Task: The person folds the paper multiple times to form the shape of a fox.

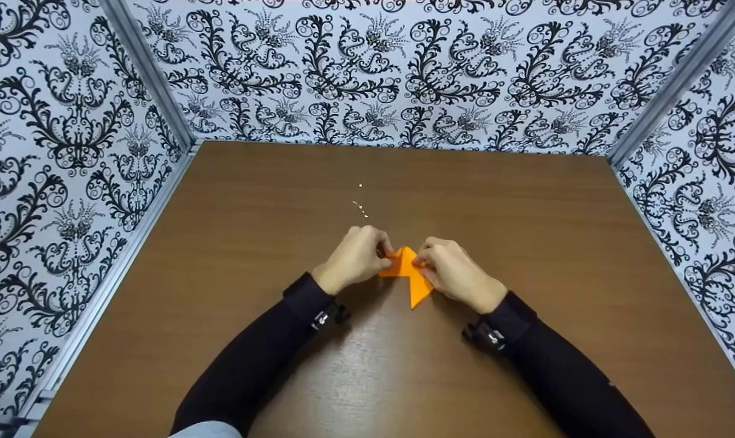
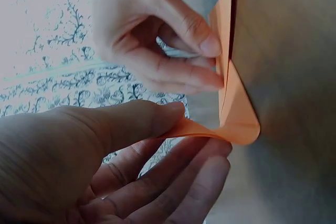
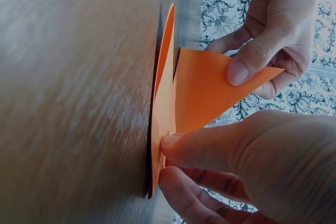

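Note:
A folded piece of orange paper [image 1: 420, 293] lies on the table between my two hands, with one pointed end toward me. My left hand [image 1: 356, 257] pinches a flap of it between thumb and fingers; in the left wrist view the raised flap of orange paper [image 2: 239, 108] bends in a curve. At the other side, my right hand [image 1: 461, 277] holds the paper low against the tabletop, thumb and fingertips close together on the fold. The right wrist view shows the lifted flap [image 3: 202, 87] standing up from the flat folded layers.
The brown wooden table [image 1: 495, 201] has a few tiny pale specks [image 1: 360, 208] beyond my left hand. Patterned black-and-white walls [image 1: 367, 73] with metal frame posts [image 1: 151, 73] enclose it at the back and sides. Each wrist wears a small dark camera [image 1: 486, 336].

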Motion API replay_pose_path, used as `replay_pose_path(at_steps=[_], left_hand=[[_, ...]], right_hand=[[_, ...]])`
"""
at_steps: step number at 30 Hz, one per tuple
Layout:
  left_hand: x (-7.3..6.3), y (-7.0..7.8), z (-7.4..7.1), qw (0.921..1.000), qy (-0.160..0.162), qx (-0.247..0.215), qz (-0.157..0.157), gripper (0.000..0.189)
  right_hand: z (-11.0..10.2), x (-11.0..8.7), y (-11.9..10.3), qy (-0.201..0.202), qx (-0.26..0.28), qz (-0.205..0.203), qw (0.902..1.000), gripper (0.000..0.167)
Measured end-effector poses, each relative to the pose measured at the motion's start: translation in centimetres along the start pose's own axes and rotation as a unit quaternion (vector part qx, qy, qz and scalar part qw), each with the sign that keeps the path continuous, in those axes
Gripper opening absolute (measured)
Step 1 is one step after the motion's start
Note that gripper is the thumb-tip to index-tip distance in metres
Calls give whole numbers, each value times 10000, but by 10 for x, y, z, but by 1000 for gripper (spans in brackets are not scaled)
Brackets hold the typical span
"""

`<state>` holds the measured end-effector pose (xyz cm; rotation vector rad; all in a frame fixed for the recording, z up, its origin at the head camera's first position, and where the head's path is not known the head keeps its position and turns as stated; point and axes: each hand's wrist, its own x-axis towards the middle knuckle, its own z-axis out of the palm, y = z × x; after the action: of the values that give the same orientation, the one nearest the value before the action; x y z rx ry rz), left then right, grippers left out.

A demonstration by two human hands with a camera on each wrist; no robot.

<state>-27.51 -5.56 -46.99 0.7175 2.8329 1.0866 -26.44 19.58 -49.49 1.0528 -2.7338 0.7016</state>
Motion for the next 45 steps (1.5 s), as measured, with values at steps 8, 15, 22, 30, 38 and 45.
replay_pose_path(at_steps=[8,15,22,30,38,45], left_hand=[[-4,5,9,9997,-205,19,157,10],[-6,9,12,9984,-315,136,445,13],[-9,6,17,9889,-371,721,1247,10],[-10,4,18,9748,-683,1259,1711,5],[-9,1,18,9720,-950,1258,1741,6],[-11,-5,15,9693,-1211,991,1898,12]], right_hand=[[0,1,0,-46,-11,27,10000,13],[-1,3,0,28,-28,-38,10000,14],[-1,3,0,80,-10,-113,9999,13],[-4,3,1,-5,124,-33,9999,15],[-4,5,5,-116,204,178,9996,14],[-4,6,6,-257,352,521,9977,12]])
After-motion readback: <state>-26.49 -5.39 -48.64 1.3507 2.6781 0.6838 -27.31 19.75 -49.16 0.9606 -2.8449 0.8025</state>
